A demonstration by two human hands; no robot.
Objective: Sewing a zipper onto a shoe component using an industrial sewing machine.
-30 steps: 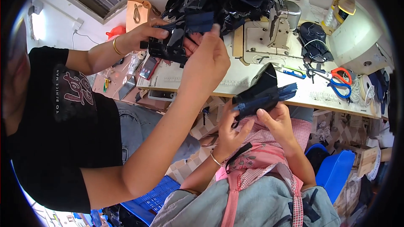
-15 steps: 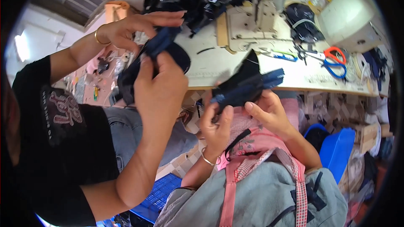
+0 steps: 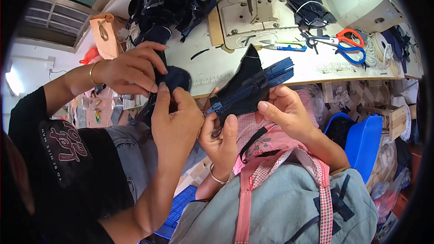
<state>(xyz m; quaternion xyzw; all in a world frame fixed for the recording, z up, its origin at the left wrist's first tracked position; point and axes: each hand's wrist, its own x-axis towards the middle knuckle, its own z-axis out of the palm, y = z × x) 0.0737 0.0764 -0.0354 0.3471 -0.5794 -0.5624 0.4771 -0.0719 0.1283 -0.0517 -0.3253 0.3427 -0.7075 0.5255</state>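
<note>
Just in front of the table edge, a black fabric piece with a dark blue zipper across it is held between my hands. My left hand grips its lower left end, thumb up against the fabric. On the other side, my right hand pinches it near the zipper's free blue end, with the fingers partly behind the piece. To my left, a co-worker's two hands hold another dark navy piece.
A sewing machine stands on the white table. Orange-and-blue scissors and a green-blue cutter lie right of it. Dark pieces pile up at the back left. A blue chair stands at right.
The view has shifted. The piece in my hands now lies flatter, with its zipper facing up. The co-worker's upper hand has come down onto the navy piece.
</note>
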